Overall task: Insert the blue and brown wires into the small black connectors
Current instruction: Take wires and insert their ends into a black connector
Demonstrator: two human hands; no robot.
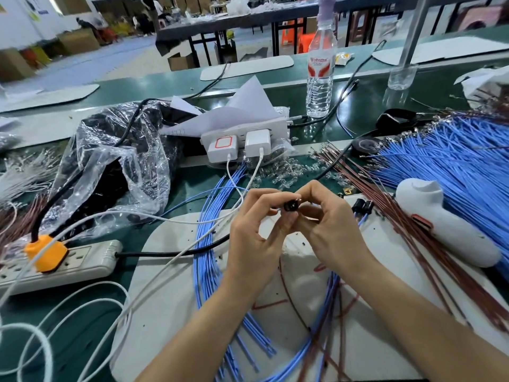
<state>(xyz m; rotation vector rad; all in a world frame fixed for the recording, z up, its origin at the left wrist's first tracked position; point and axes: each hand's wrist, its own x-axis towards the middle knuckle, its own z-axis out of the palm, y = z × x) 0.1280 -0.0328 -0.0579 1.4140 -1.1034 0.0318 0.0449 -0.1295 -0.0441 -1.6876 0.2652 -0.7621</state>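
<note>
- Two hands meet above the white mat (170, 271), fingertips together, with one small black connector (290, 206) between them.
- Left hand (256, 232): fingers curled, thumb and forefinger pinching the connector from its left side. The other fingers are folded in under it and hold nothing that shows.
- Right hand (327, 227): fingers curled, thumb and forefinger closed in a tight pinch against the connector's right side. Whether a wire end sits inside that pinch cannot be told, since the fingertips hide it.
- Writing: the bottle (321, 70) at the back carries a white label with red script, too blurred to read with certainty. One white charger (223, 146) bears a red square outline and no legible text. Red pen strokes (265, 304) on the mat form no readable word.
- Spare connectors (362, 207) lie on the mat just right of the right hand, apart from it.
- Brown wires (399, 216) fan out to the right of the right hand, from the upper centre down toward the lower right.
- Blue wires (454, 161) lie in a large heap further right, well apart from both hands.
- More blue wire in a loop (209, 244) runs over the mat's left part, just left of the left wrist, then passes beneath the forearms. A few brown strands cross it there.
- White handheld device (446, 230) rests on the brown wires at right.
- Power strip (68, 263) with an orange plug (45, 252) lies at far left, near a crumpled plastic bag (110, 166).
</note>
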